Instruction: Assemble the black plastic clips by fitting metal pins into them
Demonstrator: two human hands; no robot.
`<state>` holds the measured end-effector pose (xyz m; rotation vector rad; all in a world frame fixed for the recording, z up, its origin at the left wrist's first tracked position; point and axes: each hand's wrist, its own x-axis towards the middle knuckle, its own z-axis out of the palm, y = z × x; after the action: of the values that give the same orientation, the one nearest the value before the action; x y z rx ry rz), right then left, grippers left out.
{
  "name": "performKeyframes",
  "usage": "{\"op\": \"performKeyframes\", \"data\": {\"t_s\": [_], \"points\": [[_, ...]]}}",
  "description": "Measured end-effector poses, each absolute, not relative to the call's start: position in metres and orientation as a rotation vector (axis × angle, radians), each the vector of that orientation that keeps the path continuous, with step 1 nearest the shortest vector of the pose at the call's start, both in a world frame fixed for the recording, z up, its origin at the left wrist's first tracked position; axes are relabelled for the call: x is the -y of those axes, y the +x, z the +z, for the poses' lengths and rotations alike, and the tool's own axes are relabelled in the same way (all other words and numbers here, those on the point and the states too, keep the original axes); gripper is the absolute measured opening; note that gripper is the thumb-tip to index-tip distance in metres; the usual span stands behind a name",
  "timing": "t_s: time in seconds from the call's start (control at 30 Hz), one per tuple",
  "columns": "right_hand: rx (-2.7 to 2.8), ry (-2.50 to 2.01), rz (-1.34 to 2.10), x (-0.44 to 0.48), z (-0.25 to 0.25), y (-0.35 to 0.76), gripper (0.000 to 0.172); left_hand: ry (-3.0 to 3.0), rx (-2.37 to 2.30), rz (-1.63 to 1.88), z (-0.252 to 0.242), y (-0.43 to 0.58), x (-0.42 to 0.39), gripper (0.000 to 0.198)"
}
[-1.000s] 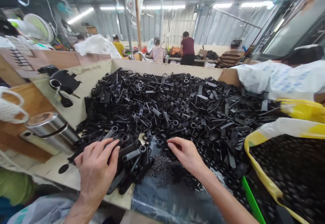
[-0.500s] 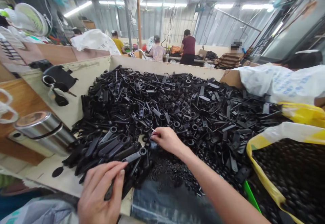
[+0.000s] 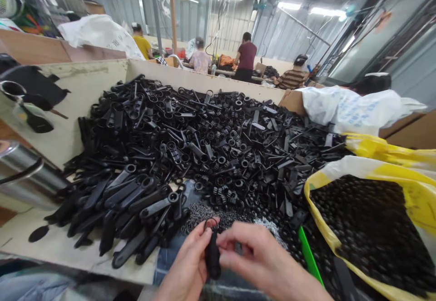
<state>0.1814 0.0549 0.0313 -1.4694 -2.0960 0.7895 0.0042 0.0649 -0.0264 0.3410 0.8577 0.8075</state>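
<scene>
My left hand point(image 3: 190, 260) is closed around a long black plastic part point(image 3: 213, 258) with a ring at its upper end. The part stands roughly upright between thumb and fingers. My right hand point(image 3: 255, 248) meets it from the right, fingertips pinched together against its side; whatever they hold is hidden. Behind both hands lie many tiny dark metal pieces point(image 3: 200, 212) and a patch of shiny silver pieces point(image 3: 269, 228). Finished-looking black ringed parts point(image 3: 132, 201) are stacked to the left of my hands.
A large heap of black plastic parts point(image 3: 190, 132) fills the walled bench point(image 3: 98, 71). On the right, a yellow-and-white sack point(image 3: 315, 183) holds small round black pieces, beside a green edge point(image 3: 309, 255). A steel flask point(image 3: 27, 169) stands left. Several people work farther back.
My right hand has come back from the heap toward me. My left hand has moved right, and both now meet at the black part. The view has shifted right.
</scene>
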Motion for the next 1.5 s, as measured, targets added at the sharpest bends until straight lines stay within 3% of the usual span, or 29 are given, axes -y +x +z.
{"op": "performKeyframes", "data": {"t_s": [0.17,0.37,0.5,0.7,0.83,1.17,1.33,1.5], "points": [[2.061,-1.879,0.36,-0.109,0.008,0.196,0.018,0.429,-0.901,0.763,-0.023,0.0,-0.066,0.044],[2.033,-1.942,0.38,-0.131,-0.006,0.19,0.014,0.302,-0.878,0.757,-0.019,-0.01,-0.066,0.029],[1.941,-1.858,0.431,-0.107,0.005,0.195,0.011,0.349,-0.892,0.741,-0.019,-0.014,-0.06,0.036],[1.827,-1.282,0.655,-0.04,-0.005,0.183,0.007,0.452,-0.963,0.727,-0.017,-0.01,-0.041,0.05],[1.836,-1.223,0.549,-0.017,-0.023,0.175,0.033,0.486,-0.903,0.665,-0.019,-0.013,-0.03,0.059],[1.901,-1.229,0.299,-0.001,-0.03,0.171,0.026,0.604,-0.944,0.661,-0.024,-0.013,-0.017,0.046],[1.913,-1.254,0.265,0.009,-0.034,0.167,0.027,0.84,-1.061,0.586,-0.029,-0.014,-0.009,0.029],[1.935,-1.3,0.264,0.024,-0.042,0.162,0.03,1.005,-1.343,0.661,-0.027,-0.008,0.0,0.039]]}}
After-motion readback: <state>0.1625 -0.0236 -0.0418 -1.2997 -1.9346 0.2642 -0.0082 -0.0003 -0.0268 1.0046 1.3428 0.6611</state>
